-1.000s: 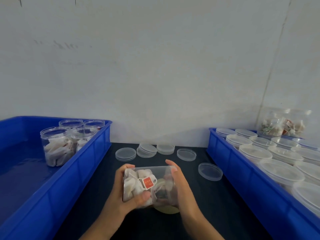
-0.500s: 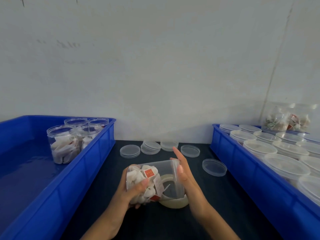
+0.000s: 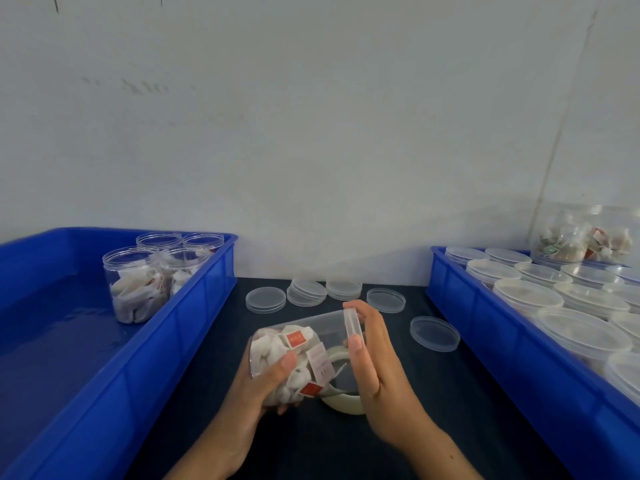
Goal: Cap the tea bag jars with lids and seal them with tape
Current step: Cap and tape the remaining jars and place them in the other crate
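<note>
My left hand [image 3: 256,386] grips tilted clear plastic tea-bag jar [image 3: 304,351] at base; my right hand [image 3: 372,358], fingers curled, pinches its clear round lid [image 3: 351,327] above pale tape roll [image 3: 343,400], near tabletop front edge.

Jar [image 3: 304,355] lying sideways in both hands mid-table, tape roll [image 3: 343,400] under it, loose lids [image 3: 322,292] behind, bins left [image 3: 194,306] and right [image 3: 460,299].

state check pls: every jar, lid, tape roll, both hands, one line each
Clear plastic tea bag jar in the hands: tipped on its side, lid on.
Left hand: grips the jar's base end.
Right hand: fingers on the lid rim.
Pale tape roll: on the table under the jar.
Jars in left blue bin: upright, capped.
Loose clear lids on the table: unused.
</note>
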Motion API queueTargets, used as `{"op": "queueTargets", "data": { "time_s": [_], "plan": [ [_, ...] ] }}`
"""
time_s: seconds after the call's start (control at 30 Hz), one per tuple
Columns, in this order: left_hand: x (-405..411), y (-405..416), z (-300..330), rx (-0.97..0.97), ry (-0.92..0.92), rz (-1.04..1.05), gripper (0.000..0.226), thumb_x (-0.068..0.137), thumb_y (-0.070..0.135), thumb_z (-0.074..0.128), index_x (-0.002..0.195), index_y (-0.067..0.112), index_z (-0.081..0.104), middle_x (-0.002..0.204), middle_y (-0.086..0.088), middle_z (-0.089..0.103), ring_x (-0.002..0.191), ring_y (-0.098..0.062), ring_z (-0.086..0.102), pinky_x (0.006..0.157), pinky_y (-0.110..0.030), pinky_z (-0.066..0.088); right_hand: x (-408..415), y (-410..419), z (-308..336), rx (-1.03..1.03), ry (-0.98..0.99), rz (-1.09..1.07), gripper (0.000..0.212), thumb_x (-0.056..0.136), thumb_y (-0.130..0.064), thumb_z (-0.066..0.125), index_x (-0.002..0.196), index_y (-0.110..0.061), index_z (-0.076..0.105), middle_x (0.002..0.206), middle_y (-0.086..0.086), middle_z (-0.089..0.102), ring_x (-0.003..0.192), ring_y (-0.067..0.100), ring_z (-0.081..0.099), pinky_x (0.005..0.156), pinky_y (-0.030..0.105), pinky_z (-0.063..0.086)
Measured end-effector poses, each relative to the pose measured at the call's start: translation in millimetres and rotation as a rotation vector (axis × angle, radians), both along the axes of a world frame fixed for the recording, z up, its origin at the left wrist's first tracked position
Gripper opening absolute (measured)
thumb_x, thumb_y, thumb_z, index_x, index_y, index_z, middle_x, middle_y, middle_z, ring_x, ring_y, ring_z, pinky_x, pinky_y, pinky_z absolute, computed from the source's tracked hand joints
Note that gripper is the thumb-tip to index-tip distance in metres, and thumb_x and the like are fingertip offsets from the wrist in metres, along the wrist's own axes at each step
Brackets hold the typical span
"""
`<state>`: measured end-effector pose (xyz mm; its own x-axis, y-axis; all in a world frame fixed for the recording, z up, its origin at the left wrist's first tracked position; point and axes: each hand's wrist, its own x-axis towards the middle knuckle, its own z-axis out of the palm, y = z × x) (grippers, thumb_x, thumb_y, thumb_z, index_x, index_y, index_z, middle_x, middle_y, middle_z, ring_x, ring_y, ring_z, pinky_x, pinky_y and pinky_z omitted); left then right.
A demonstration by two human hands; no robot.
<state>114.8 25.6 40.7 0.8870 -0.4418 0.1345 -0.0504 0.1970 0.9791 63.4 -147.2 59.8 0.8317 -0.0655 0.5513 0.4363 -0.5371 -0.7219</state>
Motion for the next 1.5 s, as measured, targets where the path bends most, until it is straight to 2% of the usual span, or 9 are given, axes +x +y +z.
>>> {"op": "queueTargets", "data": {
  "time_s": [0.27,0.5,0.67,0.83,0.93,1.13,1.27,1.37,1.5],
  "plan": [
    [0,0,5,0.037,-0.087,0.059,0.072,0.055,0.055,0.085,0.116,0.039,0.051,0.109,0.007,0.069,0.088,-0.008,0.071,0.06,-0.019,0.055,-1,1,-1,0.128,0.008,-0.027,0.039,0.085,-0.07,0.031,0.122,-0.057,0.037,0.122,-0.015,0.051,0.11,0.003,0.055,0.088,0.027,0.051],
    [-2,2,2,0.764,-0.896,0.353,0.099,0.049,0.068,0.077,0.132,0.057,0.024,0.118,0.043,0.031,0.109,0.011,0.04,0.084,-0.01,0.032,1,10,-3,0.117,-0.013,-0.097,0.065,0.072,-0.07,0.057,0.131,-0.047,0.042,0.125,-0.028,0.042,0.116,-0.004,0.048,0.089,0.032,0.054],
    [1,2,-7,0.494,-0.543,0.445,0.092,0.049,0.062,0.085,0.122,0.055,0.031,0.113,0.033,0.052,0.101,0.012,0.055,0.075,-0.013,0.044,5,0,-8,0.229,0.058,-0.011,0.054,0.086,-0.056,0.06,0.135,-0.046,0.041,0.123,-0.029,0.048,0.115,-0.002,0.054,0.089,0.022,0.05],
    [11,5,-17,0.483,-0.454,0.479,0.094,0.054,0.045,0.09,0.128,0.036,0.033,0.114,0.027,0.049,0.101,0.006,0.052,0.073,-0.01,0.04,9,-18,-29,-0.386,0.345,-0.144,0.044,0.085,-0.041,0.068,0.124,-0.037,0.049,0.12,-0.023,0.047,0.117,-0.001,0.041,0.1,0.021,0.038],
    [13,3,-20,0.456,-0.45,0.429,0.091,0.06,0.038,0.088,0.129,0.042,0.029,0.117,0.037,0.043,0.105,0.011,0.048,0.074,-0.006,0.038,11,-14,-36,-0.545,0.329,-0.224,0.02,0.084,-0.041,0.068,0.096,-0.028,0.058,0.102,-0.018,0.05,0.099,0.003,0.045,0.085,0.019,0.041],
    [5,-3,-17,0.59,-0.418,0.476,0.104,0.078,0.032,0.076,0.154,0.025,0.006,0.157,0.002,0.026,0.141,-0.013,0.029,0.111,-0.03,0.031,6,-6,-41,-0.336,0.266,-0.315,0.015,0.095,-0.038,0.054,0.086,-0.028,0.046,0.084,-0.01,0.054,0.083,0.003,0.049,0.065,0.019,0.041],
    [-8,-9,-3,0.555,-0.962,0.897,0.064,0.067,0.032,0.078,0.123,0.014,0.052,0.119,-0.011,0.054,0.106,-0.019,0.051,0.084,-0.028,0.042,1,-11,-42,-0.285,0.284,-0.204,0.006,0.098,-0.031,0.052,0.099,-0.027,0.049,0.093,-0.011,0.056,0.093,0.006,0.052,0.078,0.021,0.044],
    [-14,-15,-5,0.614,-1.201,0.588,0.033,0.073,0.029,0.073,0.1,0.028,0.054,0.095,0.012,0.055,0.079,0.0,0.055,0.062,-0.014,0.049,-1,-11,-41,-0.161,0.243,-0.127,0.033,0.097,-0.015,0.053,0.123,-0.032,0.042,0.12,-0.018,0.052,0.113,0.003,0.051,0.095,0.018,0.041],
    [-16,-25,-14,0.692,-1.097,0.405,0.024,0.083,0.037,0.061,0.105,0.028,0.063,0.095,0.017,0.063,0.08,0.004,0.062,0.067,-0.025,0.057,-3,-15,-41,-0.118,0.125,-0.02,0.047,0.092,-0.002,0.06,0.124,-0.035,0.047,0.124,-0.025,0.057,0.116,-0.007,0.053,0.095,0.007,0.039]
  ]
}}
